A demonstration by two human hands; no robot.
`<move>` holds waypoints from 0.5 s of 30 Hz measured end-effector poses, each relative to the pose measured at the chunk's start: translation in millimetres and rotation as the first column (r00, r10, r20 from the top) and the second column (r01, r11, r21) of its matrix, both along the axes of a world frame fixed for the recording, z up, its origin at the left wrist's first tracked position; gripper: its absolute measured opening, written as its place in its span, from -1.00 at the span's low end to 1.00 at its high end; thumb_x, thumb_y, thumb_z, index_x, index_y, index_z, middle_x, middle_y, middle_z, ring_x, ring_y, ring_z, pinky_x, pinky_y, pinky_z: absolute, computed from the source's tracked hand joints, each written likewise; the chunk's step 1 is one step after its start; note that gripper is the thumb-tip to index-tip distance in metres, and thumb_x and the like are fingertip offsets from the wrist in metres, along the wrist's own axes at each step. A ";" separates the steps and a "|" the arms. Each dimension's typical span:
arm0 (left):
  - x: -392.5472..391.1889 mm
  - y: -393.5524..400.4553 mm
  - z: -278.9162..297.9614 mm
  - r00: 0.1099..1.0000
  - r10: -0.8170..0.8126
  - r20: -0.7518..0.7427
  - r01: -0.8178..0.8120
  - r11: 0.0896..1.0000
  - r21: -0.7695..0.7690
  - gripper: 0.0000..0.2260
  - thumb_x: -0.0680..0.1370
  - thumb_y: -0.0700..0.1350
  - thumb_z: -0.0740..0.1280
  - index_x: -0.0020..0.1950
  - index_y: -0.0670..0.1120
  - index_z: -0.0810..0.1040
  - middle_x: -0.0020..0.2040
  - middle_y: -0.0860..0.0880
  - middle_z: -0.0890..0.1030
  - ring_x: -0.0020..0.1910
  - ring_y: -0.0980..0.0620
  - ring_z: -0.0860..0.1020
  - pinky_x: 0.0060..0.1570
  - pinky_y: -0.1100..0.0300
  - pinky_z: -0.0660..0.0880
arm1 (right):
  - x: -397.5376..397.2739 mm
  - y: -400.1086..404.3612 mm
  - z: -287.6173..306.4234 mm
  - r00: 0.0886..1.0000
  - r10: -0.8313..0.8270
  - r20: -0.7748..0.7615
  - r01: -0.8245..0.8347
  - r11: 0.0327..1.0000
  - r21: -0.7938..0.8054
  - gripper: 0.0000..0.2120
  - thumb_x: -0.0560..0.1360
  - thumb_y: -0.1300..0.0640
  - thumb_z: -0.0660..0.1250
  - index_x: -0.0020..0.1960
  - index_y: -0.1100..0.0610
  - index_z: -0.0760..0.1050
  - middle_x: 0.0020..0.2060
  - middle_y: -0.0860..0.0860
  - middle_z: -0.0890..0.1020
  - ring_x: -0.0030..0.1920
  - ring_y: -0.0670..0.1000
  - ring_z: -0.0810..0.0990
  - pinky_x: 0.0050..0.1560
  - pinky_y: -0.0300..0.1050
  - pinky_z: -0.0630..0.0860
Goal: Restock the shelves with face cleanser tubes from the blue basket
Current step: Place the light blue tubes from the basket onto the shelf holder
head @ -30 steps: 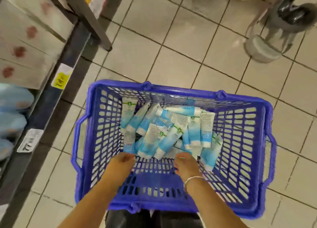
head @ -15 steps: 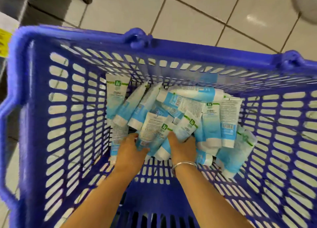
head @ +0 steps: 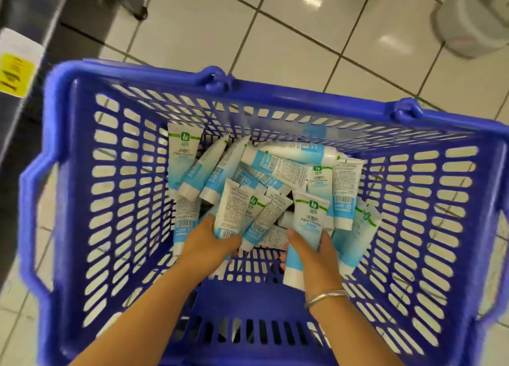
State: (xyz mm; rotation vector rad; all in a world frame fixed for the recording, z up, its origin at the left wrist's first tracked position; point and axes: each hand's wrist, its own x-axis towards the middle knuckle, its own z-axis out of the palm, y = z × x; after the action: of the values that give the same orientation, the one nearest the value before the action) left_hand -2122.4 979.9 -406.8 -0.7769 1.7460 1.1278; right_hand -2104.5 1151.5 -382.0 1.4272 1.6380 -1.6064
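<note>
Both hands in the basket [head: 82,200]: left hand [head: 206,241] grips several tubes [head: 234,214], right hand [head: 316,252] clutches one tube [head: 309,219].

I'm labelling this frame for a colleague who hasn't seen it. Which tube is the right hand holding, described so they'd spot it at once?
Start at the blue basket on the tiled floor, then the pile of face cleanser tubes in it. At the pile's near edge, the right hand grips one tube. Unlike its flat-lying neighbours, it is lifted, green logo and front label facing up, white cap pointing toward the person.
</note>
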 end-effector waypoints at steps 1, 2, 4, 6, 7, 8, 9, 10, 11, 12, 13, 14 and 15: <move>2.5 -0.2 8.1 0.998 0.058 0.018 -0.059 0.998 0.031 -0.72 0.44 -0.18 0.41 0.10 -0.06 0.44 -0.07 -0.10 0.61 -0.16 -0.08 0.62 -0.10 -0.01 0.59 | 0.7 -0.1 5.7 1.000 -0.010 -0.017 0.010 1.000 -0.015 -0.76 0.43 0.24 0.39 0.06 0.19 0.44 -0.28 0.10 0.57 -0.42 0.00 0.57 -0.44 -0.17 0.52; 4.9 -2.0 17.1 0.993 0.114 0.026 -0.115 0.992 0.057 -0.73 0.44 -0.21 0.41 0.08 -0.04 0.44 -0.09 -0.11 0.61 -0.24 -0.07 0.62 -0.19 0.00 0.60 | 1.3 -1.8 12.3 0.999 -0.016 -0.033 0.014 0.999 -0.031 -0.80 0.44 0.27 0.38 0.02 0.18 0.43 -0.35 0.07 0.56 -0.50 -0.04 0.55 -0.50 -0.21 0.50; 9.7 -8.3 38.8 0.979 0.204 0.024 -0.205 0.972 0.112 -0.76 0.45 -0.24 0.40 0.02 0.00 0.45 -0.19 -0.09 0.60 -0.44 0.03 0.58 -0.43 0.14 0.55 | 2.1 -9.1 29.7 0.999 -0.012 -0.050 0.010 0.999 -0.043 -0.84 0.44 0.29 0.37 -0.03 0.14 0.45 -0.41 0.02 0.56 -0.55 -0.06 0.53 -0.54 -0.22 0.48; 11.8 -15.4 66.3 0.957 0.290 0.025 -0.289 0.937 0.196 -0.76 0.44 -0.27 0.40 0.00 -0.03 0.47 -0.32 -0.04 0.59 -0.53 0.06 0.52 -0.52 0.22 0.47 | 2.0 -17.7 52.4 0.998 0.000 -0.070 -0.002 1.000 -0.031 -0.82 0.43 0.28 0.38 -0.05 0.08 0.47 -0.34 0.04 0.58 -0.45 0.00 0.55 -0.45 -0.16 0.52; 10.6 -18.4 81.6 0.941 0.336 0.029 -0.333 0.911 0.243 -0.76 0.42 -0.27 0.42 0.00 -0.06 0.47 -0.38 -0.02 0.58 -0.54 0.06 0.51 -0.53 0.23 0.46 | 0.4 -21.7 66.3 0.997 0.007 -0.083 -0.009 1.000 -0.025 -0.81 0.43 0.27 0.38 -0.05 0.05 0.47 -0.29 0.06 0.58 -0.38 0.04 0.56 -0.36 -0.10 0.54; 7.2 -20.8 98.2 0.924 0.381 0.031 -0.374 0.881 0.289 -0.75 0.38 -0.25 0.44 -0.02 -0.08 0.47 -0.42 -0.01 0.57 -0.54 0.06 0.50 -0.53 0.23 0.45 | -2.6 -25.5 81.3 0.995 0.011 -0.099 -0.013 1.000 -0.024 -0.81 0.42 0.26 0.39 -0.06 0.03 0.47 -0.26 0.06 0.59 -0.33 0.06 0.56 -0.27 -0.06 0.54; 2.1 -22.6 115.6 0.903 0.429 0.031 -0.414 0.847 0.333 -0.74 0.33 -0.19 0.46 -0.04 -0.09 0.48 -0.44 -0.01 0.56 -0.55 0.06 0.49 -0.54 0.25 0.44 | -7.1 -28.8 96.8 0.993 0.014 -0.116 -0.017 1.000 -0.025 -0.81 0.42 0.26 0.39 -0.07 0.02 0.48 -0.25 0.06 0.59 -0.31 0.05 0.56 -0.24 -0.06 0.54; -5.1 -23.8 134.5 0.875 0.483 0.035 -0.461 0.807 0.370 -0.73 0.29 -0.12 0.45 -0.07 -0.09 0.49 -0.45 -0.03 0.56 -0.56 0.07 0.49 -0.55 0.27 0.43 | -13.3 -31.9 113.6 0.990 0.016 -0.137 -0.020 0.999 -0.027 -0.81 0.42 0.26 0.39 -0.07 0.02 0.47 -0.26 0.05 0.59 -0.33 0.02 0.55 -0.26 -0.11 0.54; -13.1 -26.1 155.1 0.844 0.534 0.040 -0.504 0.768 0.396 -0.72 0.25 -0.05 0.43 -0.10 -0.09 0.51 -0.45 -0.05 0.56 -0.57 0.06 0.49 -0.57 0.28 0.43 | -20.8 -35.0 132.6 0.987 0.018 -0.162 -0.023 0.999 -0.034 -0.82 0.42 0.27 0.39 -0.08 0.04 0.47 -0.27 0.05 0.59 -0.35 0.00 0.54 -0.30 -0.15 0.53; -20.8 -29.3 177.0 0.816 0.577 0.036 -0.539 0.737 0.407 -0.73 0.25 0.00 0.40 -0.14 -0.08 0.53 -0.45 -0.06 0.57 -0.58 0.05 0.49 -0.58 0.28 0.43 | -28.6 -38.6 152.7 0.981 0.017 -0.192 -0.026 0.999 -0.046 -0.82 0.43 0.29 0.38 -0.08 0.04 0.47 -0.27 0.05 0.58 -0.35 -0.01 0.53 -0.29 -0.15 0.52; -26.7 -34.4 199.4 0.792 0.610 0.028 -0.564 0.713 0.417 -0.77 0.27 0.04 0.37 -0.19 -0.07 0.56 -0.46 -0.06 0.58 -0.59 0.04 0.50 -0.60 0.28 0.43 | -35.6 -43.3 174.2 0.975 0.019 -0.221 -0.033 0.998 -0.062 -0.81 0.43 0.30 0.37 -0.08 0.05 0.48 -0.25 0.07 0.58 -0.31 0.01 0.53 -0.23 -0.12 0.51; -31.1 -40.6 223.6 0.773 0.634 0.026 -0.581 0.692 0.428 -0.76 0.31 0.08 0.32 -0.24 -0.08 0.59 -0.46 -0.07 0.58 -0.59 0.05 0.51 -0.60 0.28 0.44 | -41.1 -48.8 197.1 0.970 0.026 -0.242 -0.045 0.996 -0.071 -0.82 0.44 0.30 0.37 -0.06 0.06 0.48 -0.22 0.09 0.58 -0.28 0.04 0.53 -0.16 -0.05 0.50; -34.5 -47.5 247.2 0.757 0.652 0.029 -0.596 0.672 0.440 -0.69 0.36 0.13 0.26 -0.29 -0.09 0.62 -0.47 -0.07 0.59 -0.59 0.05 0.51 -0.60 0.29 0.45 | -45.3 -54.4 221.2 0.965 0.033 -0.259 -0.054 0.996 -0.073 -0.83 0.44 0.30 0.36 -0.04 0.08 0.47 -0.21 0.11 0.58 -0.27 0.05 0.54 -0.14 -0.02 0.51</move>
State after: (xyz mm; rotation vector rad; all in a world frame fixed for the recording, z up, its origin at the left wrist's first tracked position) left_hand -2156.9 932.4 -159.6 -1.0791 1.2543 1.9936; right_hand -2149.8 1097.1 -160.9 1.1735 1.7094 -1.8735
